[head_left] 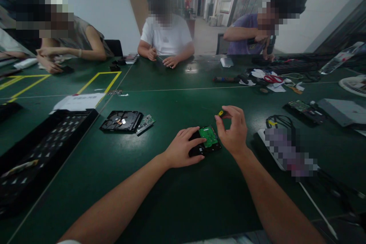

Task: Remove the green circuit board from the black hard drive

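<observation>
A hard drive [208,137] lies on the green table with its green circuit board facing up. My left hand [183,146] grips it from the left, fingers spread over its top and the thumb along its near edge. Just right of the drive and raised above the table, my right hand [234,127] pinches a small yellow-and-black tool [221,113] between thumb and fingers. Only the tool's yellow-topped end shows; the rest is hidden. To the left lies another hard drive [121,121], beside a loose circuit board [145,124].
A long black tray [42,152] stands at the left. On the right are a white-edged device [274,152] with black cables, another circuit-board unit [305,111] and a grey box [343,111]. Several people sit across the table [171,101]; a bottle [341,59] is at the far right.
</observation>
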Demonstrator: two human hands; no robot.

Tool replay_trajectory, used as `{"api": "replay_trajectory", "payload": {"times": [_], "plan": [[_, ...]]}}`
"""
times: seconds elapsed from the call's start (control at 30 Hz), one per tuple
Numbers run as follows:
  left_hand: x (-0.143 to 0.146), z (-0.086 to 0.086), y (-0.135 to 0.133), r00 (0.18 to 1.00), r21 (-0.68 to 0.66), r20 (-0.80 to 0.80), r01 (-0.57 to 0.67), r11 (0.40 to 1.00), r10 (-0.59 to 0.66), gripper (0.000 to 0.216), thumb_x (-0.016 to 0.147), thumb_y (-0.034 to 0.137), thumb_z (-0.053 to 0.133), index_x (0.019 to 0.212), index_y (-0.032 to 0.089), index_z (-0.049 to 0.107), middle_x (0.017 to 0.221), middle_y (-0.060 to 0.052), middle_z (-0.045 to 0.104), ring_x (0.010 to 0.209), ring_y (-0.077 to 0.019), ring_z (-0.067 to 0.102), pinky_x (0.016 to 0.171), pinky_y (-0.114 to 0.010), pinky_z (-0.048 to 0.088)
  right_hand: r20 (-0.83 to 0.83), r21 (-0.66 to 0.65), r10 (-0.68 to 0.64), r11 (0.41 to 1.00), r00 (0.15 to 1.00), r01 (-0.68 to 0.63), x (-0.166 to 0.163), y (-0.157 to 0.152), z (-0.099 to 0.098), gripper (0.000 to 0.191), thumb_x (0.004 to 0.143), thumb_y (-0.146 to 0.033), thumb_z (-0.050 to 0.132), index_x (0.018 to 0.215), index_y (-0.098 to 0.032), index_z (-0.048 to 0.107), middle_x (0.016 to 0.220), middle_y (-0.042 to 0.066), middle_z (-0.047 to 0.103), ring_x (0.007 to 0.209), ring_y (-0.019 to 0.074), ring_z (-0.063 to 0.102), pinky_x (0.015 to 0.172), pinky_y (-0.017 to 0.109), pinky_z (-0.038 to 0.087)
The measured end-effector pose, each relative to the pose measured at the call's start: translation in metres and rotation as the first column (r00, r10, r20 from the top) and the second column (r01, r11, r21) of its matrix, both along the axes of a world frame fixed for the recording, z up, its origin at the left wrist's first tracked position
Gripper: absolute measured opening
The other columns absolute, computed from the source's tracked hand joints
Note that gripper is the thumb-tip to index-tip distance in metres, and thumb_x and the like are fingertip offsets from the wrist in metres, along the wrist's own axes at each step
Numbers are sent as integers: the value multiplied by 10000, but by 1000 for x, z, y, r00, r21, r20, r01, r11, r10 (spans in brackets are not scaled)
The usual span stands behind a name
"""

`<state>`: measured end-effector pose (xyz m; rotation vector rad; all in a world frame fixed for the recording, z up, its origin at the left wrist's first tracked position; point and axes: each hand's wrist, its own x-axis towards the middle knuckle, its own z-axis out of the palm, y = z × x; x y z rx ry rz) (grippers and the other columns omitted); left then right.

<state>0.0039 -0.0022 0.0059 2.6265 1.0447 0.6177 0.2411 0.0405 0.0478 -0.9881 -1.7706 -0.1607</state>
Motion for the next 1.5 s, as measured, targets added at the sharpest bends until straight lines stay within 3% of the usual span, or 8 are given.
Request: {"api": "replay_trajectory", "payload": {"times": [0.13,0.33,0.7,0.93,1.27,1.5], "plan": [[0,2,0,1000,-2,3,4,1000,-4,634,890,579,704,1438,277,600,1633,-157,364,1484,-377,388,1173,-576,369,3,-1,24,1000,1000,-24,-1,0,-1,490,973,-171,584,1441,-270,476,1309,128,604,1133,282,644,860,474,640],[0,0,0,1000,0,0,-2,1000,2,642,898,595,685,1449,280,590,1640,-156,350,1485,-376,385,1170,-575,371,16,9,-8,1000,1000,8,-2,-1,2,464,933,-185,657,1367,-274,521,1219,111,597,1072,272,630,809,456,628],[0,2,0,1000,-2,17,1,1000,-1,640,879,568,718,1435,276,600,1635,-154,365,1465,-398,407,1159,-591,380,50,-9,6,1000,999,-5,-2,0,-2,465,957,-198,619,1397,-270,490,1217,105,638,1010,262,650,849,475,591],[0,1,0,1000,-4,-7,0,1000,0,644,891,584,699,1447,278,591,1639,-160,354,1485,-379,385,1170,-580,367,24,32,-60,998,998,59,0,1,-2,439,923,-256,720,1313,-258,518,1149,93,641,971,258,654,805,449,591],[-1,1,0,1000,-10,-12,-2,1000,2,635,908,597,669,1452,280,586,1638,-156,351,1493,-373,374,1175,-574,364,-31,-62,-4,998,1000,2,-5,-1,-8,508,993,-217,593,1468,-242,415,1297,132,671,1034,263,711,913,492,602],[1,-1,0,1000,3,1,-5,1000,5,643,891,589,691,1445,278,591,1633,-160,359,1487,-372,385,1174,-562,365,23,57,-59,997,998,57,-3,-2,2,405,929,-228,719,1297,-250,552,1136,99,636,1029,263,649,812,436,605]]}}
